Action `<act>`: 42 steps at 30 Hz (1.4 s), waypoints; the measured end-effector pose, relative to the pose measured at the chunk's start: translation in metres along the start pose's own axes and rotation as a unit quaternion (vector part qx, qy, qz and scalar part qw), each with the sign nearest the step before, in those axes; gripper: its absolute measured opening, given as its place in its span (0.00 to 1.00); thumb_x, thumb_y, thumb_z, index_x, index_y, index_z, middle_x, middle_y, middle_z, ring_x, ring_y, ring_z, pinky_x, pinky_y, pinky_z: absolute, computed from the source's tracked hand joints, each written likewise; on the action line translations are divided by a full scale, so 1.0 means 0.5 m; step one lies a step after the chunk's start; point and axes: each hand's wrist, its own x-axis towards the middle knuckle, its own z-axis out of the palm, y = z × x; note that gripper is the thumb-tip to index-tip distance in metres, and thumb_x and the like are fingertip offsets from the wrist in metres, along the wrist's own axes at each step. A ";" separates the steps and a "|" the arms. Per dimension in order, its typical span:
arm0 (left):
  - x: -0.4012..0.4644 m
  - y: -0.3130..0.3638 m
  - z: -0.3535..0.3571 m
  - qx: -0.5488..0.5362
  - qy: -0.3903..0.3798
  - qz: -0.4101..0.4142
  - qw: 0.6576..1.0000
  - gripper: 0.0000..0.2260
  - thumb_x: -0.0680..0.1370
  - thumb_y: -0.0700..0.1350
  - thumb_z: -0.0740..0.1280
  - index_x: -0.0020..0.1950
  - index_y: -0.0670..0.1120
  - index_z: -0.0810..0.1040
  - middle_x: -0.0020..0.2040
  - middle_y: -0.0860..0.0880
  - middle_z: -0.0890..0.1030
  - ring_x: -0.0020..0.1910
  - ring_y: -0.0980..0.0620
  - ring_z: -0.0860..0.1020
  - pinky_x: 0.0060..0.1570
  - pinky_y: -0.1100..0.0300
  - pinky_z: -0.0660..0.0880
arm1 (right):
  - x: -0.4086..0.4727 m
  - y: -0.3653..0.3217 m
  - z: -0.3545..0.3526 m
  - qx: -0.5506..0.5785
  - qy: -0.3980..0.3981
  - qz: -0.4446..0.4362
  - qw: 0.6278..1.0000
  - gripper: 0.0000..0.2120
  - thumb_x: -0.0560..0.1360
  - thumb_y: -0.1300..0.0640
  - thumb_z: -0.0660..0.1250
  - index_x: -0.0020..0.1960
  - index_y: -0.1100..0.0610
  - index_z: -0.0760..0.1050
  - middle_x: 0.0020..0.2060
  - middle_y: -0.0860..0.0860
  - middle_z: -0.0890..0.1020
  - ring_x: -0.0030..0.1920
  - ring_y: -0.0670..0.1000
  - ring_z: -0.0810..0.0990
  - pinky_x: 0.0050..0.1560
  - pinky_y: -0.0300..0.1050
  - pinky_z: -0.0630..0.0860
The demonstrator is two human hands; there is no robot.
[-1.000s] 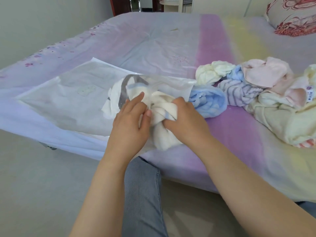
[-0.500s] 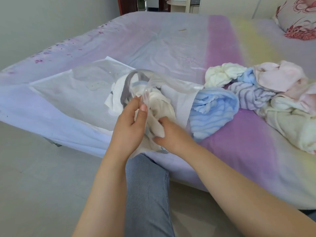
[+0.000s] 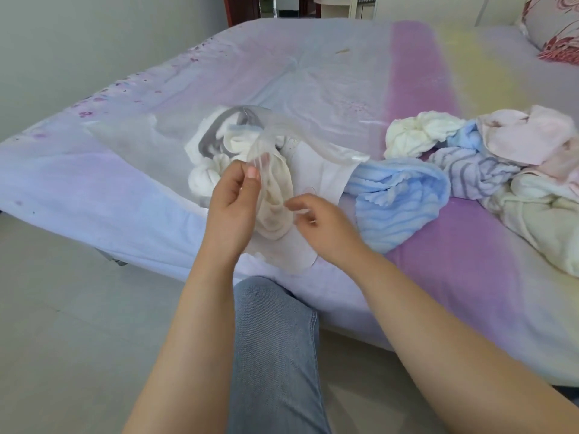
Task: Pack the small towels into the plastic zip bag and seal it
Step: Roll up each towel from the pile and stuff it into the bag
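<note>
A clear plastic zip bag (image 3: 141,142) lies on the bed with its mouth facing me and lifted open. White and cream towels (image 3: 206,170) sit inside it near the mouth. My left hand (image 3: 233,198) pinches the upper lip of the bag's opening between thumb and fingers. My right hand (image 3: 322,225) pinches the lower edge of the opening near the bed's front edge. A light blue towel (image 3: 398,202) lies just right of the bag. Further right is a pile of small towels (image 3: 501,158), white, striped, pink and cream.
The bed (image 3: 313,67) has a lilac, pink and yellow sheet. A patterned pillow (image 3: 557,32) rests at the far right corner. My knee in jeans (image 3: 272,333) is against the bed's front edge. Pale floor lies to the left.
Both hands have let go of the cream towel, which now sits inside the bag. They have moved onto the bag's opening edges and lifted the mouth up.
</note>
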 end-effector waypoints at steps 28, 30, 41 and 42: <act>-0.015 0.025 0.078 0.011 0.089 -0.018 0.996 0.11 0.82 0.49 0.59 0.42 0.48 0.73 0.51 0.63 0.82 0.57 0.69 0.77 0.46 0.76 0.70 | -0.141 0.111 -0.236 -0.042 0.246 0.054 0.967 0.05 0.66 0.59 0.60 0.38 0.62 0.68 0.35 0.50 0.72 0.37 0.47 0.68 0.33 0.36 0.62; -0.016 0.022 0.080 0.010 0.080 -0.010 0.997 0.12 0.82 0.50 0.59 0.40 0.48 0.71 0.47 0.60 0.80 0.53 0.65 0.78 0.48 0.71 0.70 | -0.143 0.051 -0.217 0.001 0.255 0.004 0.967 0.04 0.66 0.59 0.60 0.37 0.61 0.68 0.34 0.47 0.70 0.33 0.39 0.66 0.34 0.31 0.64; -0.042 0.040 0.046 -0.025 0.007 -0.016 1.000 0.14 0.82 0.45 0.60 0.35 0.51 0.68 0.46 0.48 0.75 0.48 0.58 0.73 0.50 0.62 0.71 | 0.008 -0.063 -0.023 -0.049 -0.252 0.055 0.965 0.31 0.74 0.59 0.68 0.74 0.56 0.59 0.73 0.55 0.63 0.72 0.53 0.63 0.69 0.42 0.63; -0.043 0.038 0.044 -0.023 -0.001 -0.019 1.000 0.15 0.82 0.44 0.59 0.35 0.51 0.69 0.47 0.47 0.77 0.50 0.60 0.75 0.53 0.61 0.72 | -0.002 -0.046 -0.023 -0.054 -0.256 0.026 0.965 0.36 0.75 0.59 0.67 0.77 0.54 0.53 0.76 0.52 0.56 0.74 0.50 0.57 0.70 0.39 0.59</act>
